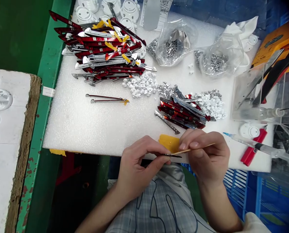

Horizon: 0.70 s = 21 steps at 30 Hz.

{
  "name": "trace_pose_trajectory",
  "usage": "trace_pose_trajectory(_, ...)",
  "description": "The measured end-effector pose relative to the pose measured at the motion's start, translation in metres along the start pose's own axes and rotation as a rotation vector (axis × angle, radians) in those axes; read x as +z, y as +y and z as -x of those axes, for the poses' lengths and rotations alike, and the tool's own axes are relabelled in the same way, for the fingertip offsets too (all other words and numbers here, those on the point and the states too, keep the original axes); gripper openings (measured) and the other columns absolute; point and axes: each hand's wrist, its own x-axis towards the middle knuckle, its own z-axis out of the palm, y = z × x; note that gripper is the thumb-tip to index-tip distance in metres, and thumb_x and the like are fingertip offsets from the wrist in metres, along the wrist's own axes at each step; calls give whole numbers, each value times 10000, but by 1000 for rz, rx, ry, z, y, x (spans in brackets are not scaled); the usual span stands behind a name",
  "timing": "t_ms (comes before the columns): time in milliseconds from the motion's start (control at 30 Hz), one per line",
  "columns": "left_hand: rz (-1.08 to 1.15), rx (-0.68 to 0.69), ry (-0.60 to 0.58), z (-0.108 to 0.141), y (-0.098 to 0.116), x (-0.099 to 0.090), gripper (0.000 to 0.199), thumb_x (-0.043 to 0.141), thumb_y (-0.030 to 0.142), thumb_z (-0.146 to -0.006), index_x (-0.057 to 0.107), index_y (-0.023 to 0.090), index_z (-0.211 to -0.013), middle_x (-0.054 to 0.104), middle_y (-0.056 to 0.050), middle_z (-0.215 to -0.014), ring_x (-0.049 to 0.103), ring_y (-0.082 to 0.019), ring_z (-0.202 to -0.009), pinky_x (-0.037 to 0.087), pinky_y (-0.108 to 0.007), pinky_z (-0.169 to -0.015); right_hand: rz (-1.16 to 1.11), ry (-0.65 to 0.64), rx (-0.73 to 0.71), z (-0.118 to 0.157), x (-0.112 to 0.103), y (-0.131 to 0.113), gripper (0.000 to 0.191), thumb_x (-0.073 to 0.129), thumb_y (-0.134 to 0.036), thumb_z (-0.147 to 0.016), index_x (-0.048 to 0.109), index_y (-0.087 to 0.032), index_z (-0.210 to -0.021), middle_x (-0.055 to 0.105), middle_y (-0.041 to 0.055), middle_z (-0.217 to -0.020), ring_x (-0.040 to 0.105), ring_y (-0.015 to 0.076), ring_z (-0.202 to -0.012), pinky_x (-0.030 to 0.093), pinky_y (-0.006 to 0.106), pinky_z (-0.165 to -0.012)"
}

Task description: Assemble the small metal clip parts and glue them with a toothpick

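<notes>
My left hand pinches a thin dark strip between thumb and fingers, just off the front edge of the white foam board. My right hand holds a thin wooden stick, with its tip meeting the strip's near end. A yellow foam piece lies right behind the strip. Beyond my hands lie a low pile of red and silver metal strips and a much larger heap. Two single strips with yellow tape rest apart on the foam.
Small white pieces and silver bits fill the board's middle, with clear plastic bags of silver bits behind. To the right stand an acrylic box, a syringe and a red object. White round parts sit at the far edge.
</notes>
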Motion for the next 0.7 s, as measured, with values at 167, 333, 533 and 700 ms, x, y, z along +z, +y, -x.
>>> trace_pose_trajectory(167, -4, -5, 2, 1, -1, 0, 84, 796, 168, -947, 789, 226, -887, 771, -7, -781, 720, -164, -725, 567, -280, -690, -7, -10, -8, 0, 1, -1, 54, 770, -220, -999, 783, -254, -1038, 770, 1, -852, 724, 161, -775, 605, 311, -690)
trace_pose_trajectory(333, -11, -18, 1, 1, 0, -1, 89, 794, 157, -942, 792, 232, -893, 773, -10, -784, 722, -170, -726, 569, -281, -683, 1, -14, -8, 1, 0, 0, 69, 771, -209, -993, 783, -255, -1044, 774, 9, -860, 720, 171, -781, 605, 327, -695)
trace_pose_trajectory(533, -18, -28, 5, 1, 1, 0, 77, 794, 186, -945, 796, 233, -884, 778, -18, -774, 729, -180, -714, 576, -296, -674, 24, -14, -4, 2, -1, 1, 56, 767, -219, -994, 782, -257, -1033, 772, 21, -842, 721, 187, -762, 608, 343, -684)
trace_pose_trajectory(700, -2, -34, 4, 0, 2, 0, 89, 792, 165, -945, 793, 236, -891, 777, -9, -773, 721, -168, -706, 571, -290, -680, 1, -20, -2, 2, -2, 0, 70, 760, -200, -997, 781, -248, -1043, 771, 20, -857, 722, 176, -779, 601, 321, -691)
